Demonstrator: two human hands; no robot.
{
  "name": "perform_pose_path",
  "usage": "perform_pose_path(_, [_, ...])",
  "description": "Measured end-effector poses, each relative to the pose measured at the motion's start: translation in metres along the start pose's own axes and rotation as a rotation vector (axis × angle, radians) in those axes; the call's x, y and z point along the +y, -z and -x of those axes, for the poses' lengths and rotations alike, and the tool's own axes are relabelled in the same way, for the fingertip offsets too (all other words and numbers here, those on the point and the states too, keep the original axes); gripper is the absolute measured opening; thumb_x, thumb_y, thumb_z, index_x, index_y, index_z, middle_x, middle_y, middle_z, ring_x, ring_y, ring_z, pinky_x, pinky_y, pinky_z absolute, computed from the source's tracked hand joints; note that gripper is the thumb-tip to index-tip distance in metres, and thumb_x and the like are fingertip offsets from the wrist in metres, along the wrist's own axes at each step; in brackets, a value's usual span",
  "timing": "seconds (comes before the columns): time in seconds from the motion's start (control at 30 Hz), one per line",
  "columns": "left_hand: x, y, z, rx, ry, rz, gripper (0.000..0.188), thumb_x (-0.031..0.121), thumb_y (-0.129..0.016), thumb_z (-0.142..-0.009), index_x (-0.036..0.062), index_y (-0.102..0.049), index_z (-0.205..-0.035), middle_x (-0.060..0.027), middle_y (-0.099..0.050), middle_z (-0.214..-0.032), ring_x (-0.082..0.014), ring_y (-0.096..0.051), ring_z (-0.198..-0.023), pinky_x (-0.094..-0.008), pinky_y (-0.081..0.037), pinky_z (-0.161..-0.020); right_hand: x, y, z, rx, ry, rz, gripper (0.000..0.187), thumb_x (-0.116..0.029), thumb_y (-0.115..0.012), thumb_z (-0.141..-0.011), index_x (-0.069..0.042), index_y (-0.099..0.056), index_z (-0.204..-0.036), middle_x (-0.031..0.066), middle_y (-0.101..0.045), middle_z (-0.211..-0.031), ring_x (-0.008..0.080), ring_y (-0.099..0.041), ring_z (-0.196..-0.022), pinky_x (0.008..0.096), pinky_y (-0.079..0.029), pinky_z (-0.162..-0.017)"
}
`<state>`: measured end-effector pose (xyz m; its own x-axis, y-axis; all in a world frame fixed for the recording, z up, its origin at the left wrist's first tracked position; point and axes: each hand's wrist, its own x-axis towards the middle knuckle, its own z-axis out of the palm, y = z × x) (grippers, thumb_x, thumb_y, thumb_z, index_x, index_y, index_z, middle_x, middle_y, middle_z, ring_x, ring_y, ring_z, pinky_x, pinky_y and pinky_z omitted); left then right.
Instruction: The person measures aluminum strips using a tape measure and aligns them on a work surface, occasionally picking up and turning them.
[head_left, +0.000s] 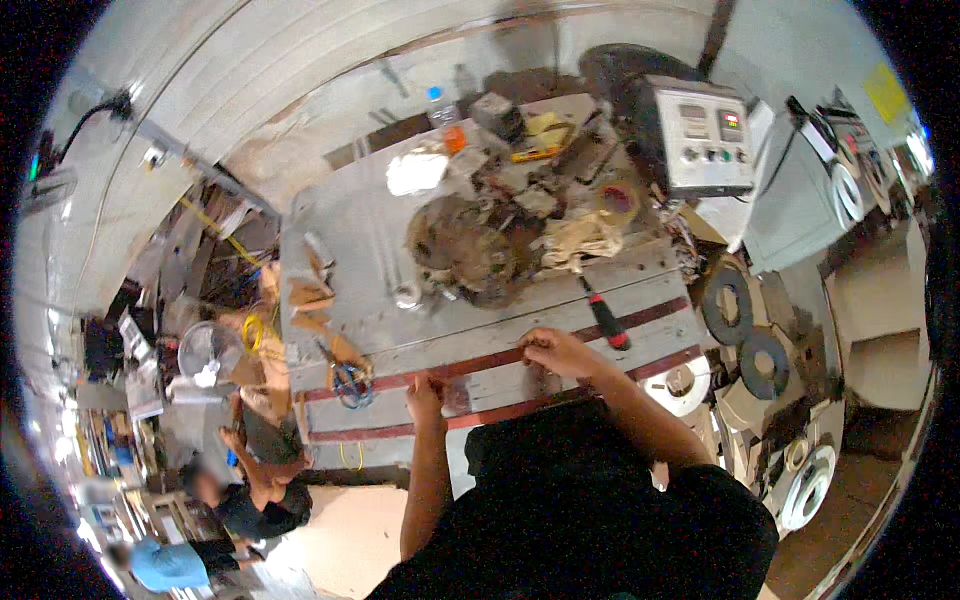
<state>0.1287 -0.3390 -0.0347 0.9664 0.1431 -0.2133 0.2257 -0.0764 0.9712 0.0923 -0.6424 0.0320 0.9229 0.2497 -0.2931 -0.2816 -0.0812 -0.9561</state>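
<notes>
My left hand [427,397] is closed above the near edge of the grey workbench [345,235], fingers curled in. To its right my right hand [558,353] is also closed, its thumb and fingers pinched together. What either hand holds, if anything, is too small and blurred to make out. Both hands hover by dark red strips [480,364] that run along the bench. Beyond my right hand lies a screwdriver [608,322] with a red and black handle. A blue-handled tool [352,384], perhaps pliers, rests left of my left hand.
A dark, cluttered heap [465,250] covers the bench's middle, beside crumpled brown paper [582,238] and a tape roll [618,200]. A control box [700,140] stands back right. Grey rings [765,362] lie at right. Two people [262,505] are at lower left, near a fan [210,353].
</notes>
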Motion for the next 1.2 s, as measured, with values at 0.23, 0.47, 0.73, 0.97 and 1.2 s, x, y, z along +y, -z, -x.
perform_pose_path(0.23, [0.061,-0.005,0.049,0.283,0.266,0.108,0.028,0.023,-0.047,-0.09,0.007,-0.055,-0.069,-0.0067,-0.059,-0.061,-0.0078,-0.037,-0.048,-0.0251,-0.027,-0.044,0.009,0.278,0.02,0.873,0.286,0.479,0.029,-0.023,-0.055,-0.09,-0.004,-0.057,-0.112,0.0101,-0.062,-0.104,0.0209,-0.059,-0.092,0.0346,-0.047,-0.079])
perform_pose_path(0.47, [-0.024,0.079,0.075,0.557,0.266,-0.242,0.033,0.028,-0.059,-0.087,0.0008,-0.066,-0.069,-0.0074,-0.066,-0.07,-0.0121,-0.051,-0.063,-0.0295,-0.042,-0.059,0.003,0.452,0.023,1.402,0.415,0.777,0.047,-0.04,-0.058,-0.089,-0.003,-0.057,-0.118,0.0176,-0.063,-0.109,0.0306,-0.061,-0.096,0.0405,-0.048,-0.08])
perform_pose_path(0.73, [-0.24,0.163,0.346,-0.363,0.718,-1.73,0.032,0.025,-0.058,-0.087,0.0045,-0.06,-0.112,-0.0112,-0.062,-0.107,-0.0251,-0.059,-0.097,-0.0381,-0.049,-0.082,-0.062,0.349,0.001,1.552,0.309,0.734,0.034,-0.029,-0.052,-0.093,-0.008,-0.058,-0.12,0.0121,-0.064,-0.112,0.0314,-0.062,-0.097,0.0384,-0.048,-0.08])
perform_pose_path(0.97, [-0.221,0.181,0.336,-0.438,0.63,-1.653,0.041,0.041,-0.057,-0.089,0.0038,-0.057,-0.107,-0.014,-0.059,-0.114,-0.029,-0.058,-0.098,-0.0455,-0.046,-0.085,-0.032,0.387,0.018,1.468,0.368,0.866,0.035,-0.018,-0.053,-0.09,-0.019,-0.056,-0.125,0.0096,-0.064,-0.116,0.0288,-0.062,-0.102,0.0384,-0.048,-0.082])
perform_pose_path(1.2, [-0.091,0.099,0.133,0.582,0.489,-0.208,0.03,0.02,-0.05,-0.083,-0.0047,-0.064,-0.09,-0.0148,-0.069,-0.076,-0.023,-0.064,-0.07,-0.0344,-0.05,-0.063,-0.022,0.397,0.015,1.49,0.232,0.881,0.045,-0.036,-0.055,-0.086,-0.018,-0.055,-0.127,0.0118,-0.065,-0.11,0.0309,-0.062,-0.096,0.0415,-0.047,-0.079])
